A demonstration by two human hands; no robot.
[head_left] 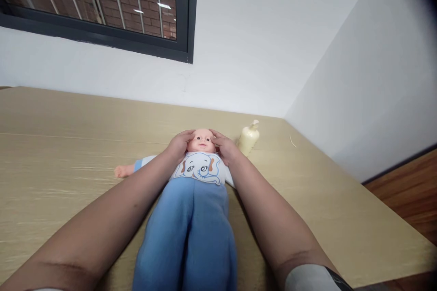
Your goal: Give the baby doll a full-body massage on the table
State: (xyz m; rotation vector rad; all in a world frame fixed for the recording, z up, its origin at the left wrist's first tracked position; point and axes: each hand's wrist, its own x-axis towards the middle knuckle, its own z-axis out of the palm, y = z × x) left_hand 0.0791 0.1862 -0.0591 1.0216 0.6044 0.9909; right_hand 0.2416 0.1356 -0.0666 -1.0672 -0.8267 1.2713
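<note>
"What are you working on?"
"A wood-grain table [68, 154] against a white wall [252, 45]."

"And the doll [194, 191]?"
"Lying face up on it, head [202, 142] away from me, in an elephant-print top [200, 169] and blue trousers [186, 232]."

"Your grip?"
"Unclenched: my left hand [179, 146] and right hand [226, 148] cup the two sides of its head, fingers curving towards the forehead."

"Farther out?"
"A pale yellow pump bottle [249, 139] stands near my right hand; up to the left is a dark-framed window [119, 4]."

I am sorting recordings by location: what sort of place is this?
Likely a room corner indoors: white walls, a dark-framed window, and a wood-grain table bearing a baby doll.
</note>
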